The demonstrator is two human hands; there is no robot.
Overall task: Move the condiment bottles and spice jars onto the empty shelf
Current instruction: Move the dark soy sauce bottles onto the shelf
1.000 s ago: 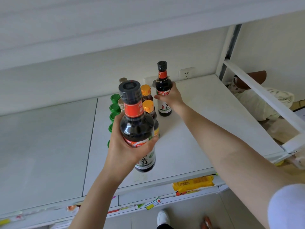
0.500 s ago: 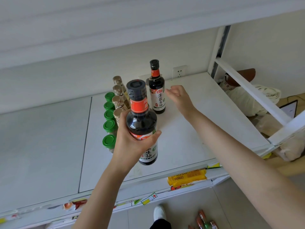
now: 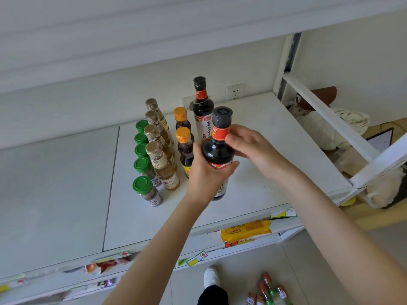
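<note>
Right hand (image 3: pixel 251 146) has swung back from the rear soy sauce bottle (image 3: pixel 202 108) to the held soy sauce bottle (image 3: pixel 218 150), and its fingers (image 3: pixel 233 139) now curl against the red neck band. The left hand (image 3: pixel 204 170) wraps the dark body, thumb across the front. Whether the base touches the white shelf (image 3: pixel 275 150) cannot be told. Just left of the left fingers stand two orange-capped bottles (image 3: pixel 185 146), then four gold-capped bottles (image 3: pixel 158 157), then five green-lidded spice jars (image 3: pixel 145 188). Beyond the right fingers, the rear soy sauce bottle stands upright near a wall socket (image 3: pixel 235 91).
</note>
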